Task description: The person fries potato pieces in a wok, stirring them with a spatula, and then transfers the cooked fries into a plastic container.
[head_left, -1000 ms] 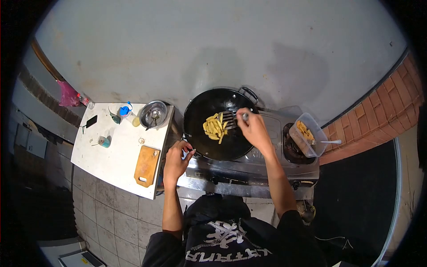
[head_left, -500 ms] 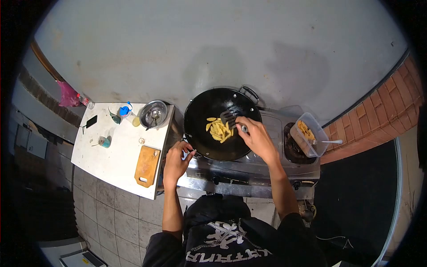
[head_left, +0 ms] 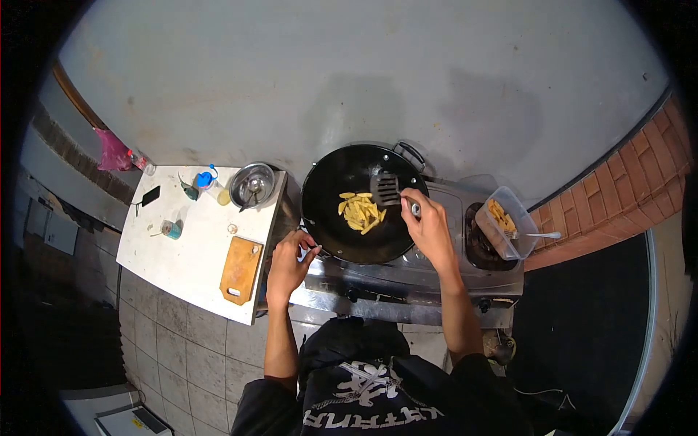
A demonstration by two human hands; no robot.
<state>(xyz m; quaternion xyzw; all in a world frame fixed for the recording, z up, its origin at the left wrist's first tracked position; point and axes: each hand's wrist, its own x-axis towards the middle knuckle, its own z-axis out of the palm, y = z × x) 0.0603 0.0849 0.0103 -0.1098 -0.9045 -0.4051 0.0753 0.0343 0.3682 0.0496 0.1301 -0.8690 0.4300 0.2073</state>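
A large black wok point(head_left: 349, 247) stands on the stove, its far handle toward the wall. My left hand point(head_left: 292, 260) is closed on the wok's near-left handle, which the fingers mostly hide. In my right hand point(head_left: 430, 227) is a slotted spatula point(head_left: 387, 190), gripped by its handle, with the dark head over the wok's right half. Yellow potato strips point(head_left: 360, 213) lie in a heap at the bottom of the wok, just below and left of the spatula head.
Right of the wok, a clear plastic container point(head_left: 518, 243) holds fried pieces and a fork point(head_left: 542, 235) on the stove point(head_left: 454, 211). The white table point(head_left: 174, 272) at left carries a steel bowl point(head_left: 240, 182), a cutting board point(head_left: 240, 272), a blue-capped bottle point(head_left: 208, 182), a small jar point(head_left: 171, 229) and a phone point(head_left: 150, 195).
My right hand has moved slightly right with the spatula, whose head has lifted away from the potato strips and turned. My left hand stays at the wok handle.
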